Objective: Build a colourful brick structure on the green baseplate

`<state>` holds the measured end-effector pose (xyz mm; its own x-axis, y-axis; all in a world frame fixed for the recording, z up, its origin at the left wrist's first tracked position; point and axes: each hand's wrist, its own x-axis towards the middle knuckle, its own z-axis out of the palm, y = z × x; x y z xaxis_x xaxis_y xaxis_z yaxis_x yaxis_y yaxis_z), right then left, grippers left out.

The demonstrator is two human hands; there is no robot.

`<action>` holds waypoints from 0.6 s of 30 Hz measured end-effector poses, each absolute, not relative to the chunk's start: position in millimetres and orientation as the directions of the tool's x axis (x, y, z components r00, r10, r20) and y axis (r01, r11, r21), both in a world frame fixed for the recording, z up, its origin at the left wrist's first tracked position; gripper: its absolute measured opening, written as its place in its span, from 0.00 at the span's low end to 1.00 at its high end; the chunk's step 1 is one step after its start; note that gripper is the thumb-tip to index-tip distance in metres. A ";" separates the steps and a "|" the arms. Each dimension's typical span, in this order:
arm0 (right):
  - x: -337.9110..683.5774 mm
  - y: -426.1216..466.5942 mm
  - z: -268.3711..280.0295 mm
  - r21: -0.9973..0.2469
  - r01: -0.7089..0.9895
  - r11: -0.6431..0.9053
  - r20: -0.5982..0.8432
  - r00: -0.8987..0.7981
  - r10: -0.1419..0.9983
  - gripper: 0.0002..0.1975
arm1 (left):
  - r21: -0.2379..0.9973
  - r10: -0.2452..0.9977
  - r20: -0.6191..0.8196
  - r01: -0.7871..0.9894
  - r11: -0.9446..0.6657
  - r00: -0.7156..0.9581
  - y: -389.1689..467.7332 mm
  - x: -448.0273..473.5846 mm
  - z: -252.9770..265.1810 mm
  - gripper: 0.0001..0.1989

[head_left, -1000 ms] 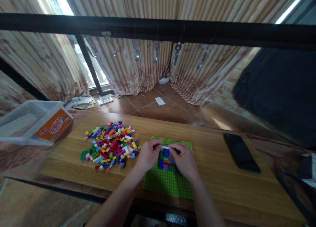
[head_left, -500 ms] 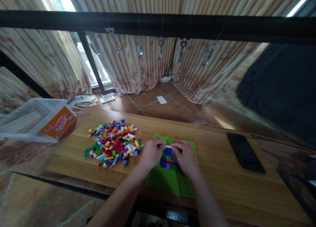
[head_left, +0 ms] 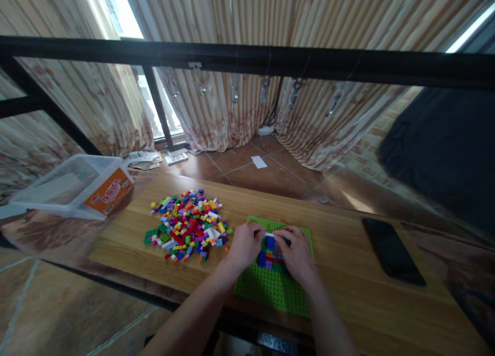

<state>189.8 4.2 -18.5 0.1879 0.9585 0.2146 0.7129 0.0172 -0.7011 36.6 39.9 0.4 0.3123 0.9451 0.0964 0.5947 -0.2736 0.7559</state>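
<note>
On the green baseplate stands a block of joined toy bricks, mostly blue, with red and purple among them. A small white brick lies at the far side of this block, between my fingertips. My left hand is closed in a pinch at the white brick's left end. From the other side, my right hand pinches its right end and covers part of the built block. Whether the white brick is pressed onto the studs cannot be made out.
Left of the baseplate spreads a pile of loose coloured bricks. A clear plastic bin with an orange label stands beyond the wooden table's left end. A black phone lies at the right. A dark rail crosses before the curtains.
The camera view has shifted, so the whole scene sits slightly lower and further right. Both hands keep their pinch at the white brick, with hardly any movement over the baseplate.
</note>
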 end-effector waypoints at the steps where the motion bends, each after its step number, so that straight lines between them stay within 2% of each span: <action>1: 192.0 4.0 -19.0 -0.715 0.698 0.027 0.217 0.185 0.959 0.13 | 0.758 0.943 0.106 0.588 -0.283 0.316 38.5 36.2 0.2 0.12; 5: 204.6 3.7 -17.0 -0.858 0.512 0.041 0.188 0.239 0.953 0.18 | 0.800 0.955 0.127 0.541 -0.259 0.270 34.8 31.0 -0.4 0.13; 9: 212.4 1.9 -4.4 -0.944 0.326 -0.056 0.116 0.486 0.866 0.19 | 0.864 0.973 0.096 0.467 -0.186 0.210 38.0 23.0 2.5 0.13; 11: 210.3 -0.1 3.9 -0.948 0.305 -0.087 0.105 0.563 0.820 0.19 | 0.898 0.981 0.098 0.410 -0.159 0.167 39.8 21.8 4.5 0.11; 14: 200.9 -3.1 13.5 -0.940 0.328 -0.092 0.127 0.588 0.799 0.18 | 0.944 0.990 0.124 0.300 -0.137 0.060 36.2 26.7 7.6 0.11; 18: 183.6 -5.0 15.5 -0.929 0.360 -0.080 0.141 0.548 0.824 0.19 | 0.933 0.965 0.258 0.250 -0.259 0.037 17.5 38.0 17.7 0.11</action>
